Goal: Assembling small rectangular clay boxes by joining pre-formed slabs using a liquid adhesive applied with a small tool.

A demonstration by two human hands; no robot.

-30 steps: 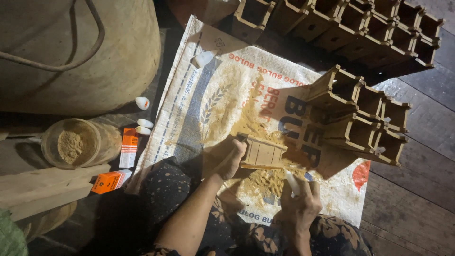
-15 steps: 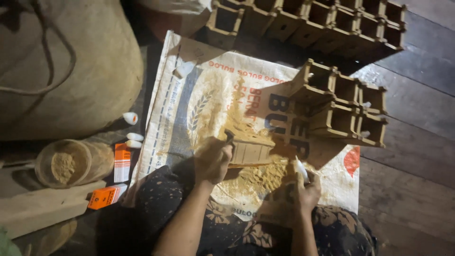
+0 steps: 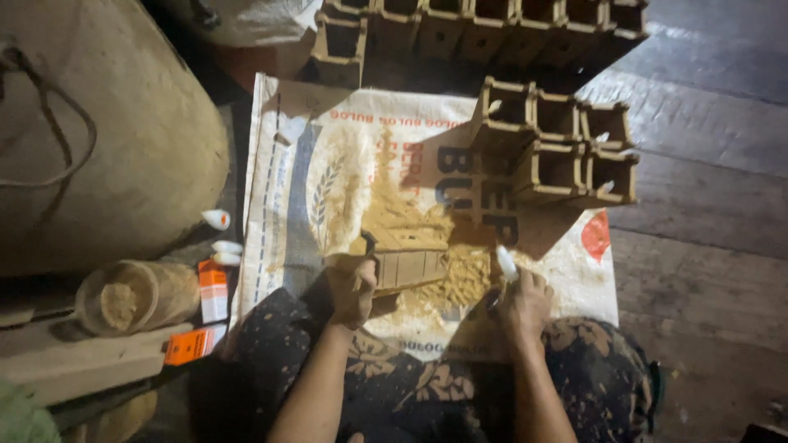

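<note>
My left hand (image 3: 351, 285) grips the left end of a small slatted wooden piece (image 3: 409, 264), held over a pile of sawdust (image 3: 447, 287). In my right hand (image 3: 522, 302) is a small white glue bottle (image 3: 506, 263), its tip pointing up and away from me, just right of the piece. Both hands work above a printed white woven sack (image 3: 287, 180) spread on the floor in front of my knees. A cluster of open wooden boxes (image 3: 558, 148) stands on the sack's far right corner.
A long row of similar wooden boxes (image 3: 476, 29) lies beyond the sack. A big stuffed burlap bag (image 3: 98, 139) fills the left. Beside it sit a clear jar of sawdust (image 3: 131, 295), small white bottles (image 3: 220, 234), orange cartons (image 3: 212, 289) and a wooden plank (image 3: 74, 365). Wooden floorboards (image 3: 706, 246) lie to the right.
The view shifted, so the scene sits lower-left in frame. My left hand keeps hold of the wooden piece; my right hand with the glue bottle has risen closer to the piece's right end.
</note>
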